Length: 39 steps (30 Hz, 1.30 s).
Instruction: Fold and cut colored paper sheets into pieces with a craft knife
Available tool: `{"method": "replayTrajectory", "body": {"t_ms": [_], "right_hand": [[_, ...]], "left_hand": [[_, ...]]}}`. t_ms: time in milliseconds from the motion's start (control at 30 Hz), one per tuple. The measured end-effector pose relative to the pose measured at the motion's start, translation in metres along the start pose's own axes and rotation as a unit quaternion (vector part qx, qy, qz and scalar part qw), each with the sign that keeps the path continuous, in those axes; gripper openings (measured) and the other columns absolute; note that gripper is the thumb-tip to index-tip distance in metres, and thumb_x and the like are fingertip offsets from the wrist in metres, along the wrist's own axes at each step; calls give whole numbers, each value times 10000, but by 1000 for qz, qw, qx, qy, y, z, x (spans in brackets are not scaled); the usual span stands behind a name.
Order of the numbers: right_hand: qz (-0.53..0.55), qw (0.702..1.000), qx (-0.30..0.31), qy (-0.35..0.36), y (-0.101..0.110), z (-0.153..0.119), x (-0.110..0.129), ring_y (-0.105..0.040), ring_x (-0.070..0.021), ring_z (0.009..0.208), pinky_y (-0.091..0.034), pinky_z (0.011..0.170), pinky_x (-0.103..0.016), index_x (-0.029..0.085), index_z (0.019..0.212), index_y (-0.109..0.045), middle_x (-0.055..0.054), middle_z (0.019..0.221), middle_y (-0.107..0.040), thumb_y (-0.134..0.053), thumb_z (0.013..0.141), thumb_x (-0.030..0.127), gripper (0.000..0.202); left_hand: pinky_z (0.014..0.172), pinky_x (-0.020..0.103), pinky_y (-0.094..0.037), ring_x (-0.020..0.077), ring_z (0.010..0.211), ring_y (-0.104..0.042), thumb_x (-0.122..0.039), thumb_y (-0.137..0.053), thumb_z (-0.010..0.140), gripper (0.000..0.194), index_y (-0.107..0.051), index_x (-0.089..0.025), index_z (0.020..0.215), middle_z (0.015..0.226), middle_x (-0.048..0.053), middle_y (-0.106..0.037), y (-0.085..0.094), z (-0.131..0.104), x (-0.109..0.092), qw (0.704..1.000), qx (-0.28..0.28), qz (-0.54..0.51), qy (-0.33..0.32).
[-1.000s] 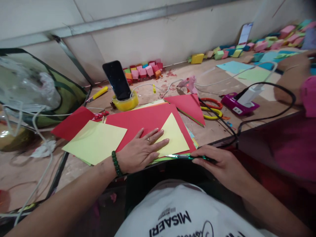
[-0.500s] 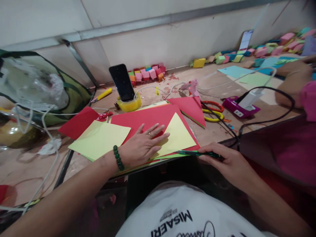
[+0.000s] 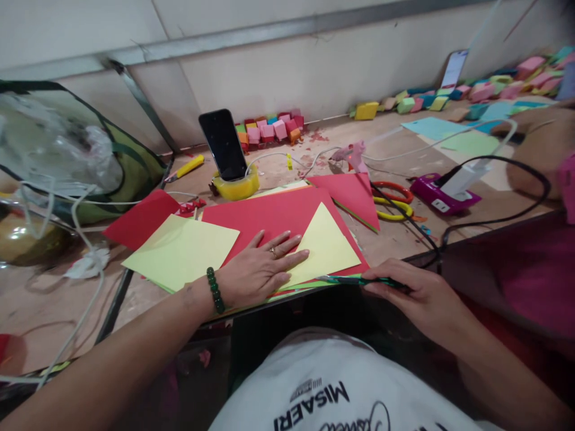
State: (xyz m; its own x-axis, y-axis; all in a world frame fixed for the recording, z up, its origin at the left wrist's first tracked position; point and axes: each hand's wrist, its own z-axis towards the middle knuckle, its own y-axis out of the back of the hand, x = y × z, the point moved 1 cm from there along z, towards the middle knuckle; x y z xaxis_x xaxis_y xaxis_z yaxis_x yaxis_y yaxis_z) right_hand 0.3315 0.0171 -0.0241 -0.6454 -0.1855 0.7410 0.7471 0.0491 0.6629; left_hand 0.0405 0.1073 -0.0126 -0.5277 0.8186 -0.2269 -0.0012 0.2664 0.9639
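My left hand [image 3: 260,269] lies flat, fingers spread, on a red paper sheet [image 3: 269,206] and the left edge of a yellow paper triangle [image 3: 330,248]. Nothing is gripped in it. At the table's front edge, my right hand [image 3: 408,287] is closed around a green utility knife [image 3: 348,279]. Its thin pale tip points left along the triangle's lower edge, over green and red sheets beneath. Part of the handle is hidden by my fingers. A pale yellow sheet [image 3: 182,245] lies left of my left hand, and a red paper triangle [image 3: 350,194] sits behind the yellow one.
A phone [image 3: 223,143] leans in a yellow tape roll [image 3: 236,182]. Nearby are a yellow cutter [image 3: 186,167], a pink glue gun [image 3: 353,157], scissors [image 3: 390,208] and a purple power strip [image 3: 442,194] with cables. Folded paper blocks [image 3: 269,130] line the wall. Another person's arm [image 3: 534,149] is at right.
The knife's tip has shifted slightly left along the triangle's lower edge. My left hand stays pressed in the same place. The view has moved a little.
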Motion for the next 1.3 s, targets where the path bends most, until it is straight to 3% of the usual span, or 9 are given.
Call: {"method": "replayTrajectory", "body": {"t_ms": [267, 967, 1300], "right_hand": [[20, 1000, 11, -1, -4, 2, 3, -670, -223, 770, -543, 709, -346, 234, 875, -714, -56, 840, -722, -603, 862, 470, 261], [23, 1000, -19, 4, -23, -4, 24, -697, -186, 715, -568, 669, -292, 233, 837, -725, -35, 819, -748, -641, 827, 339, 136], [30, 1000, 7, -3, -23, -3, 27, -703, -182, 736, -568, 690, -289, 243, 842, -731, -23, 831, -756, -638, 820, 301, 112]], "left_hand": [[1166, 521, -94, 232, 1484, -160, -390, -260, 1021, 509, -225, -334, 1526, 1616, 2, -158, 1, 0, -2, 1000, -8, -3, -2], [1162, 511, -103, 234, 1480, -174, -392, -244, 1021, 508, -226, -337, 1525, 1615, 8, -167, 1, 0, -2, 1000, -11, 0, 1], [1162, 519, -94, 226, 1482, -166, -409, -230, 1023, 510, -219, -334, 1527, 1617, 7, -149, 0, 0, -1, 1000, -10, -2, -1]]}}
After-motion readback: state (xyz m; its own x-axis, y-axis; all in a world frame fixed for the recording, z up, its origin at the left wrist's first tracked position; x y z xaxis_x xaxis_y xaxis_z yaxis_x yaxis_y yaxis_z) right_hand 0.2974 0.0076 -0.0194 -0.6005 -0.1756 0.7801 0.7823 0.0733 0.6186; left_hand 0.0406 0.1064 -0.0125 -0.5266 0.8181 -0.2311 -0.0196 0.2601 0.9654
